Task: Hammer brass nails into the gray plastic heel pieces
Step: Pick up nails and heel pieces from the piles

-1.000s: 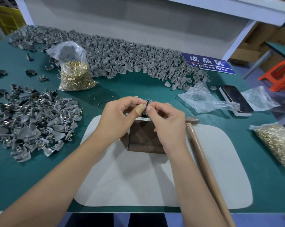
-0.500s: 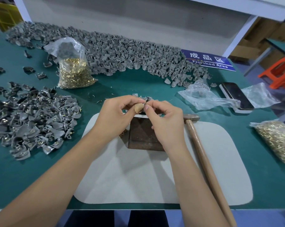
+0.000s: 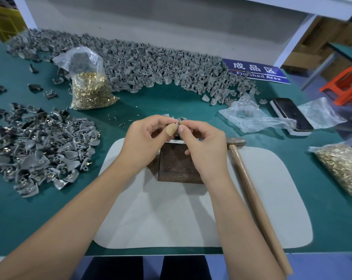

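Left hand (image 3: pixel 144 141) and right hand (image 3: pixel 203 146) (fingertips together) pinch a small gray plastic heel piece (image 3: pixel 178 124) above the dark square metal block (image 3: pixel 176 165).

Brightness: even, fairly bright overhead light.
Shadows: soft, falling toward the near edge on the pale gray rounded mat (image 3: pixel 191 219), under the forearms and the dark metal block (image 3: pixel 177 164).
Glare: faint sheen on the crumpled clear plastic bag (image 3: pixel 251 118).
Distortion: wide-angle bending of the green worktop (image 3: pixel 171 102) at left and right edges.
Focus: centre sharp; corners soft.
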{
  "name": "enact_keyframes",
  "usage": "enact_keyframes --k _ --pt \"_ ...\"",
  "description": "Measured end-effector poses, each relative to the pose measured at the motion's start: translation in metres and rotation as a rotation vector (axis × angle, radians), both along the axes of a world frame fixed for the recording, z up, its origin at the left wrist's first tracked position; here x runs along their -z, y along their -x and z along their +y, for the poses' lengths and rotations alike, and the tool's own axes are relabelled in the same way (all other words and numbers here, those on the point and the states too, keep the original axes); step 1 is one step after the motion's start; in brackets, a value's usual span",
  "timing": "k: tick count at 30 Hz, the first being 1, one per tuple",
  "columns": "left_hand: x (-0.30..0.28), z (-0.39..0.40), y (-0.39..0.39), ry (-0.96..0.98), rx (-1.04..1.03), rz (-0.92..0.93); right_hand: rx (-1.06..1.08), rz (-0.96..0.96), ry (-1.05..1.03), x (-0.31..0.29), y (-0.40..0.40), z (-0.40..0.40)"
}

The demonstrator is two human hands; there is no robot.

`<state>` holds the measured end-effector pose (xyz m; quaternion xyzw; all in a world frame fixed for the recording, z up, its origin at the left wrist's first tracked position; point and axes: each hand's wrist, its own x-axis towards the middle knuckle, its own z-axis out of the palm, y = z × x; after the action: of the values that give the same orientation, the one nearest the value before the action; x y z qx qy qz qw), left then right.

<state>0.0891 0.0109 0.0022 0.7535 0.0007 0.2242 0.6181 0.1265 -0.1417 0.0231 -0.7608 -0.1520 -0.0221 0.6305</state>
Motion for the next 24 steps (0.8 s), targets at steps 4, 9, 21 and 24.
enact_keyframes --k 4,9,21,24 --pt "-0.001 -0.004 0.001 -0.094 0.060 0.011 0.108 0.075 -0.150 -0.006 0.001 -0.012" --pt "-0.002 -0.007 0.003 -0.324 0.113 -0.010 0.364 -0.039 0.274 -0.011 0.000 -0.060" --pt "-0.008 0.004 0.006 -0.537 0.137 -0.014 0.287 0.091 0.949 -0.008 0.012 -0.108" --pt "-0.008 0.011 0.008 -0.622 0.116 -0.027 0.236 0.037 0.838 -0.021 0.019 -0.111"
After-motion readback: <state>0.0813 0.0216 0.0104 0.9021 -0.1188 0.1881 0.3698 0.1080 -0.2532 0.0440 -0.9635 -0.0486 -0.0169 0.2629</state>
